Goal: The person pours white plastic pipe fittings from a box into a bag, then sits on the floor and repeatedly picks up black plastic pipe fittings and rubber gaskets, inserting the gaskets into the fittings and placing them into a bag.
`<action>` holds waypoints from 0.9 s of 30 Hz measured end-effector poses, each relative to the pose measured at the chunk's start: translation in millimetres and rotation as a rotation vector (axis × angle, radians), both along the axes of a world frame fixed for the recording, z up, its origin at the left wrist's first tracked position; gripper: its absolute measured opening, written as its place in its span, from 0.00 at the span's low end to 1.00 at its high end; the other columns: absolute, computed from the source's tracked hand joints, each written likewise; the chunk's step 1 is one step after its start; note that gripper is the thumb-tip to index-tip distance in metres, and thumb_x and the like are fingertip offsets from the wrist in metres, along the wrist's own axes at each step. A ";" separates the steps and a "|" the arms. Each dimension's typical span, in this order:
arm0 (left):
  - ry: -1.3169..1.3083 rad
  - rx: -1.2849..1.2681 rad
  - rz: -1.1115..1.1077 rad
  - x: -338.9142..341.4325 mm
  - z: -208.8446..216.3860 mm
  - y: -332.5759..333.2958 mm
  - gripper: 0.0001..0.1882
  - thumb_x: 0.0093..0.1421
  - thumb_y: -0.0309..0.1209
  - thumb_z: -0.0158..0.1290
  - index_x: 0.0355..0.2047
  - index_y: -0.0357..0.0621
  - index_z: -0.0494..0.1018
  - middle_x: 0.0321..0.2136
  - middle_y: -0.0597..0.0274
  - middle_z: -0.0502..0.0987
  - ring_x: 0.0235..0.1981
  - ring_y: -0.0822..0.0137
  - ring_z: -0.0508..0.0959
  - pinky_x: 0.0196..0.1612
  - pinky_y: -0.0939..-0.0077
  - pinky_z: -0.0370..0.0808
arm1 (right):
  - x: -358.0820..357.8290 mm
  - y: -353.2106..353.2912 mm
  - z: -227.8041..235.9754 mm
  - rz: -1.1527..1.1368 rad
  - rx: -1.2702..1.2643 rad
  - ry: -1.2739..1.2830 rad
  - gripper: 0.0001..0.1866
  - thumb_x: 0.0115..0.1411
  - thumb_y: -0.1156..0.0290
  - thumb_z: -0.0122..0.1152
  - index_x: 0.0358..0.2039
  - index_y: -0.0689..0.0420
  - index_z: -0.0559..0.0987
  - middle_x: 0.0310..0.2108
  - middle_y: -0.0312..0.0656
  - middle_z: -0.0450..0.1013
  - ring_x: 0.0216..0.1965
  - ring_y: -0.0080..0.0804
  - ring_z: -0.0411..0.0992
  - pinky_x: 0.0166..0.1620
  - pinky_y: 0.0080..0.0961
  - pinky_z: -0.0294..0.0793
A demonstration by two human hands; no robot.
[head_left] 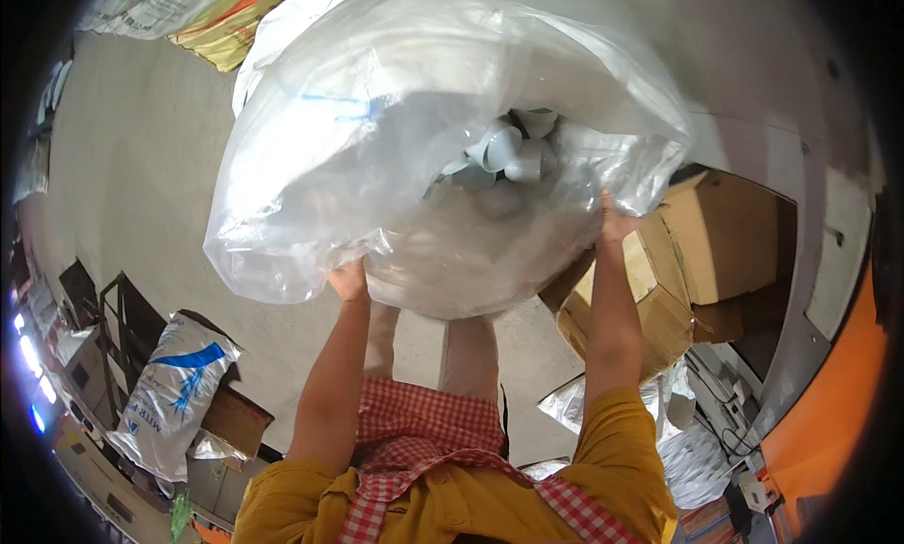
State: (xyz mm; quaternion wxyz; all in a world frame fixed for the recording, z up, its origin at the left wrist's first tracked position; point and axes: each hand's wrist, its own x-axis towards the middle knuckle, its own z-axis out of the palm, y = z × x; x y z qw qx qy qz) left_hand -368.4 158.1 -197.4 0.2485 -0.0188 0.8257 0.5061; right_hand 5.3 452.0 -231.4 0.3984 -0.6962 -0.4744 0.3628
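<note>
A large clear plastic bag (311, 196) spreads out in front of me with its mouth wide. Deep inside it lie several light grey cup-shaped plastic parts (499, 147), some tipped against each other. My left hand (349, 280) is closed round the near left part of the bag's rim. On the right side, my right hand (617, 222) grips the rim, its thumb pointing up along the film. Folds of plastic partly hide the fingers of both hands.
Brown cardboard boxes (725, 238) stand close by my right arm. A filled white sack with blue print (174, 393) rests at the lower left. Yellow and white sacks (226, 26) lie at the far left. An orange panel (819, 431) borders the right.
</note>
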 end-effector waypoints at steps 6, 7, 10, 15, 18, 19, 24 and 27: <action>-0.068 -0.082 -0.051 -41.3 -24.5 -13.9 0.19 0.52 0.25 0.57 0.45 0.37 0.69 0.37 0.60 0.75 0.39 0.63 0.75 0.44 0.69 0.73 | -21.5 21.3 -35.6 -0.209 -0.412 0.033 0.39 0.44 0.74 0.73 0.54 0.70 0.61 0.48 0.50 0.67 0.44 0.37 0.69 0.46 0.31 0.70; -0.082 -0.001 -0.022 -52.0 -9.7 -6.4 0.21 0.52 0.24 0.56 0.46 0.36 0.67 0.39 0.57 0.74 0.39 0.63 0.75 0.44 0.68 0.74 | -26.7 28.1 -27.4 -0.158 -0.495 0.231 0.35 0.45 0.74 0.71 0.52 0.70 0.64 0.46 0.48 0.70 0.41 0.35 0.70 0.43 0.30 0.71; -0.081 0.190 0.034 -109.5 66.8 16.9 0.24 0.52 0.22 0.53 0.50 0.33 0.63 0.41 0.50 0.73 0.38 0.61 0.76 0.42 0.66 0.76 | -98.4 22.7 47.3 0.043 -0.338 0.549 0.27 0.51 0.82 0.60 0.53 0.64 0.66 0.44 0.39 0.69 0.40 0.29 0.68 0.45 0.27 0.69; -0.034 0.301 -0.004 -202.4 307.6 93.9 0.21 0.52 0.25 0.48 0.48 0.32 0.65 0.36 0.50 0.75 0.36 0.61 0.78 0.40 0.71 0.78 | -216.6 59.5 338.9 0.380 -0.132 0.456 0.21 0.52 0.76 0.60 0.47 0.66 0.72 0.39 0.39 0.72 0.38 0.26 0.70 0.43 0.22 0.70; 0.016 0.504 -0.182 -213.3 422.4 108.6 0.24 0.48 0.24 0.48 0.48 0.33 0.66 0.37 0.51 0.75 0.33 0.60 0.79 0.38 0.69 0.78 | -241.8 66.3 453.1 0.442 -0.055 0.497 0.18 0.52 0.73 0.60 0.44 0.66 0.73 0.35 0.39 0.74 0.35 0.25 0.71 0.41 0.23 0.70; 0.035 0.478 -0.168 -211.3 433.1 104.7 0.24 0.48 0.23 0.48 0.48 0.34 0.66 0.37 0.50 0.75 0.34 0.60 0.79 0.38 0.69 0.78 | -244.3 71.9 462.0 0.432 -0.071 0.431 0.18 0.53 0.72 0.60 0.44 0.65 0.73 0.35 0.39 0.74 0.34 0.25 0.72 0.40 0.23 0.71; 0.017 0.354 0.054 -184.4 360.6 70.1 0.26 0.46 0.18 0.50 0.50 0.35 0.65 0.42 0.52 0.74 0.40 0.59 0.76 0.45 0.66 0.74 | -231.6 72.2 385.5 0.474 -0.091 0.101 0.22 0.52 0.71 0.61 0.47 0.66 0.71 0.40 0.42 0.74 0.39 0.31 0.72 0.43 0.27 0.70; -0.153 0.179 0.199 -195.7 220.6 25.5 0.26 0.45 0.15 0.53 0.48 0.34 0.67 0.41 0.56 0.74 0.38 0.62 0.75 0.43 0.70 0.72 | -175.3 49.5 266.6 0.475 -0.191 -0.033 0.35 0.50 0.68 0.64 0.57 0.64 0.62 0.49 0.49 0.70 0.46 0.39 0.70 0.48 0.32 0.68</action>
